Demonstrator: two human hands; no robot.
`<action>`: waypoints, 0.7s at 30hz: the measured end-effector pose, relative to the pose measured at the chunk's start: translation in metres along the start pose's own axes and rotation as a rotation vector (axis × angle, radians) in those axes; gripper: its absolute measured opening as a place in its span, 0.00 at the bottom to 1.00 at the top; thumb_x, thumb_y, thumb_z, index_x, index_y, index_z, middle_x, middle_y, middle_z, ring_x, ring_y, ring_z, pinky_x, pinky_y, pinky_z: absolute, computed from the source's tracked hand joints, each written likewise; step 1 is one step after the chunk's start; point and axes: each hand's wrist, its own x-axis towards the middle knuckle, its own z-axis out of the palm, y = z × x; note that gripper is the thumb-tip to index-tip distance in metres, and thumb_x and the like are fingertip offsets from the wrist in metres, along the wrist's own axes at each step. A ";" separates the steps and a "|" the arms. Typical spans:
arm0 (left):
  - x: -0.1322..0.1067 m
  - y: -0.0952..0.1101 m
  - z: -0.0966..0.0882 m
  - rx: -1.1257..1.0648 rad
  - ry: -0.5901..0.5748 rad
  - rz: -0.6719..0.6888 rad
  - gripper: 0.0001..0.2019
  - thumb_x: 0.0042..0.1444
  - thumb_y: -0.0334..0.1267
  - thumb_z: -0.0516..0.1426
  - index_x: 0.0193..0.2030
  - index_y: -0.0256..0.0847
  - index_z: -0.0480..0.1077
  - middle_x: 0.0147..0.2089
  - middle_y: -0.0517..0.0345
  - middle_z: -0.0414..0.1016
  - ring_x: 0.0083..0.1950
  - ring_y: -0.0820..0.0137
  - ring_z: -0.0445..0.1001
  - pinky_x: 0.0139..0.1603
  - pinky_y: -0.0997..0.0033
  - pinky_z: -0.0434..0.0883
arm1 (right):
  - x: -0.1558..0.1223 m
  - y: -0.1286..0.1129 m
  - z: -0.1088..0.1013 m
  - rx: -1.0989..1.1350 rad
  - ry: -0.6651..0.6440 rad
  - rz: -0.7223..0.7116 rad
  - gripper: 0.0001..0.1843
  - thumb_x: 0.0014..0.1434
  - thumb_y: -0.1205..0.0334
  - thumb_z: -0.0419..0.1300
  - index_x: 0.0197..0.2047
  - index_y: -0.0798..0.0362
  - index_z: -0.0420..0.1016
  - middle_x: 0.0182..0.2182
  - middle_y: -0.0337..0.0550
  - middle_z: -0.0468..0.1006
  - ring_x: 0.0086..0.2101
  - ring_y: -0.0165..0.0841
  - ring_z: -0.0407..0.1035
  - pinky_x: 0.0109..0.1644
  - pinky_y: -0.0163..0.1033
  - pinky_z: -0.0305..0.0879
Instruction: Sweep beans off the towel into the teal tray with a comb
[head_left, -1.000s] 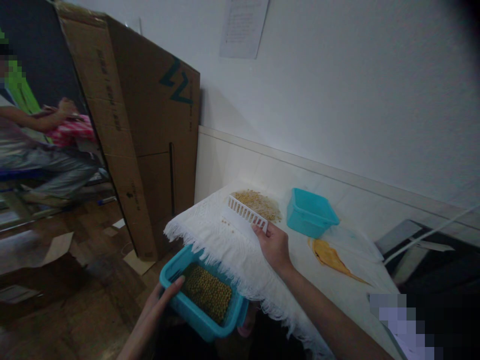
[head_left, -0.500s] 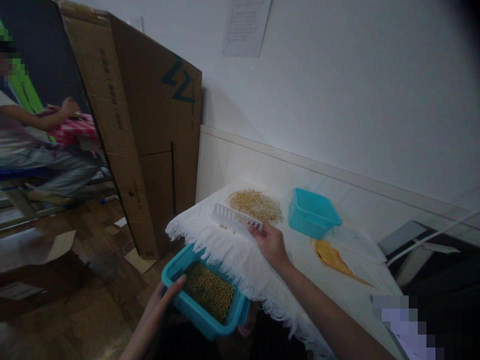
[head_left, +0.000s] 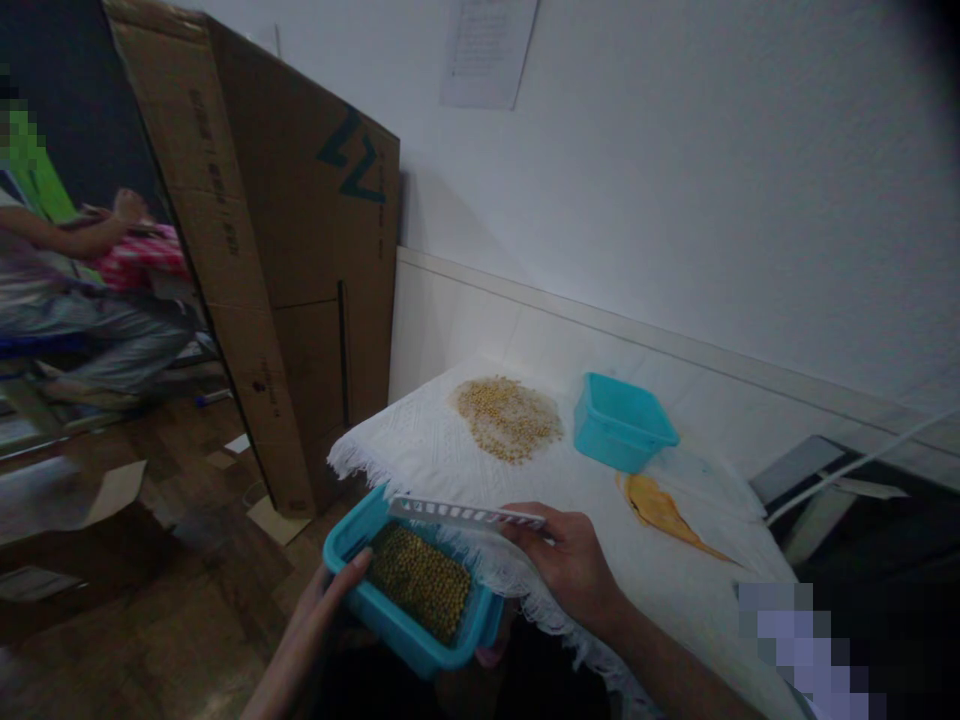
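My left hand (head_left: pixel 330 590) grips the near-left rim of a blue plastic basket (head_left: pixel 390 632), thumb over the edge. Yellowish soybeans (head_left: pixel 420 583) lie inside it, below the table's edge. In my right hand (head_left: pixel 562 555) is a white slotted plastic strip (head_left: pixel 457 513), pinched at its right end. The strip is at the fringed edge of the white cloth (head_left: pixel 405 440), above the far side of the basket. Farther back on the cloth, a pile of soybeans (head_left: pixel 504 410) is spread out.
A second blue basket (head_left: pixel 626 425) stands near the wall, beside a yellow leaf-shaped piece (head_left: pixel 667 510). A tall cardboard box (head_left: pixel 315 240) rises at the left. Beyond it a person (head_left: pixel 82 260) sits. Dark equipment and a white cable (head_left: pixel 847 475) are at the right.
My right hand has drawn the white strip toward me, from beside the pile to the cloth's edge over the basket. My left hand and the basket have barely moved.
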 end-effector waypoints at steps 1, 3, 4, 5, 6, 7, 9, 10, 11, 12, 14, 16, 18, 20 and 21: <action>0.000 -0.001 0.000 -0.005 -0.003 0.007 0.35 0.55 0.61 0.71 0.63 0.42 0.74 0.43 0.49 0.82 0.42 0.51 0.83 0.34 0.57 0.83 | 0.001 0.001 -0.006 -0.021 0.028 0.006 0.14 0.65 0.46 0.68 0.40 0.45 0.92 0.33 0.41 0.90 0.31 0.40 0.84 0.36 0.39 0.79; 0.001 -0.002 -0.001 -0.026 -0.021 0.011 0.36 0.53 0.61 0.72 0.61 0.41 0.74 0.40 0.50 0.82 0.41 0.51 0.83 0.35 0.57 0.83 | 0.009 0.009 -0.022 -0.071 0.137 0.032 0.17 0.63 0.42 0.68 0.39 0.46 0.91 0.33 0.43 0.90 0.33 0.42 0.84 0.38 0.41 0.80; 0.001 -0.002 -0.001 -0.035 -0.030 0.011 0.37 0.52 0.62 0.72 0.61 0.42 0.74 0.40 0.50 0.82 0.41 0.51 0.84 0.35 0.57 0.84 | 0.016 0.016 -0.032 -0.098 0.230 0.043 0.20 0.62 0.39 0.68 0.37 0.47 0.91 0.33 0.44 0.90 0.34 0.44 0.84 0.39 0.43 0.80; 0.001 -0.002 -0.001 -0.039 -0.032 0.009 0.38 0.52 0.63 0.72 0.62 0.42 0.74 0.40 0.50 0.82 0.42 0.51 0.84 0.36 0.57 0.84 | 0.023 0.025 -0.043 -0.123 0.325 0.053 0.24 0.60 0.36 0.67 0.36 0.48 0.90 0.32 0.46 0.90 0.34 0.45 0.84 0.39 0.44 0.79; 0.002 -0.002 -0.001 -0.038 -0.027 0.006 0.39 0.51 0.63 0.73 0.63 0.43 0.73 0.41 0.50 0.82 0.42 0.52 0.84 0.37 0.57 0.84 | 0.030 0.034 -0.055 -0.157 0.365 0.073 0.27 0.58 0.33 0.68 0.35 0.50 0.89 0.31 0.46 0.89 0.33 0.46 0.83 0.37 0.44 0.78; 0.002 -0.002 -0.002 -0.030 -0.018 0.001 0.40 0.50 0.64 0.73 0.65 0.44 0.74 0.42 0.50 0.82 0.42 0.52 0.84 0.37 0.57 0.85 | 0.037 0.044 -0.066 -0.188 0.389 0.092 0.29 0.55 0.30 0.69 0.32 0.50 0.88 0.29 0.47 0.89 0.31 0.46 0.82 0.37 0.45 0.77; 0.005 -0.003 -0.003 -0.005 0.004 -0.008 0.43 0.49 0.64 0.74 0.67 0.45 0.74 0.41 0.52 0.81 0.42 0.53 0.84 0.37 0.56 0.85 | 0.045 0.063 -0.085 -0.200 0.446 0.123 0.32 0.53 0.27 0.69 0.34 0.52 0.88 0.30 0.49 0.89 0.33 0.47 0.82 0.38 0.46 0.77; 0.007 -0.004 -0.004 0.003 0.008 -0.007 0.43 0.49 0.64 0.73 0.67 0.44 0.74 0.40 0.52 0.80 0.42 0.53 0.83 0.37 0.56 0.85 | 0.047 0.071 -0.094 -0.193 0.458 0.130 0.33 0.52 0.26 0.70 0.34 0.52 0.88 0.31 0.49 0.89 0.34 0.48 0.82 0.39 0.47 0.78; 0.009 -0.005 -0.004 0.009 0.006 -0.005 0.43 0.50 0.64 0.73 0.67 0.43 0.74 0.40 0.52 0.79 0.42 0.53 0.83 0.37 0.57 0.85 | 0.047 0.077 -0.102 -0.174 0.465 0.136 0.34 0.51 0.26 0.70 0.35 0.53 0.88 0.33 0.50 0.89 0.35 0.48 0.82 0.41 0.48 0.78; 0.011 -0.006 -0.005 0.015 0.003 -0.002 0.41 0.52 0.63 0.72 0.67 0.43 0.74 0.39 0.52 0.79 0.43 0.53 0.83 0.37 0.57 0.86 | 0.047 0.082 -0.110 -0.146 0.464 0.143 0.35 0.50 0.25 0.71 0.36 0.53 0.88 0.34 0.50 0.89 0.36 0.48 0.83 0.43 0.49 0.78; 0.014 -0.007 -0.005 0.023 0.006 0.002 0.37 0.56 0.58 0.71 0.67 0.43 0.73 0.44 0.50 0.79 0.44 0.53 0.83 0.38 0.56 0.86 | 0.045 0.088 -0.124 -0.088 0.455 0.164 0.37 0.46 0.24 0.73 0.37 0.54 0.88 0.35 0.51 0.89 0.37 0.47 0.83 0.45 0.50 0.79; 0.014 -0.006 -0.002 0.040 0.023 -0.015 0.34 0.59 0.54 0.69 0.68 0.45 0.71 0.51 0.46 0.79 0.46 0.53 0.82 0.37 0.56 0.86 | 0.042 0.090 -0.136 -0.042 0.442 0.195 0.40 0.41 0.24 0.76 0.38 0.54 0.88 0.36 0.52 0.89 0.37 0.47 0.83 0.45 0.50 0.79; 0.013 -0.004 0.001 0.045 0.042 -0.035 0.32 0.60 0.53 0.68 0.69 0.47 0.71 0.56 0.45 0.79 0.49 0.51 0.82 0.37 0.56 0.87 | 0.040 0.091 -0.145 -0.009 0.425 0.228 0.41 0.38 0.24 0.77 0.38 0.54 0.88 0.36 0.52 0.89 0.37 0.46 0.83 0.43 0.50 0.79; 0.010 -0.002 0.004 0.036 0.063 -0.046 0.32 0.59 0.54 0.68 0.68 0.48 0.72 0.56 0.45 0.79 0.52 0.48 0.82 0.37 0.56 0.87 | 0.039 0.092 -0.150 0.027 0.404 0.254 0.42 0.36 0.24 0.78 0.38 0.55 0.88 0.36 0.52 0.90 0.37 0.46 0.83 0.44 0.50 0.80; 0.010 -0.001 0.004 0.032 0.065 -0.044 0.32 0.58 0.54 0.68 0.67 0.48 0.73 0.54 0.46 0.79 0.53 0.47 0.82 0.37 0.55 0.87 | 0.038 0.092 -0.151 0.040 0.394 0.262 0.42 0.36 0.24 0.78 0.38 0.55 0.88 0.36 0.52 0.90 0.37 0.46 0.83 0.44 0.50 0.80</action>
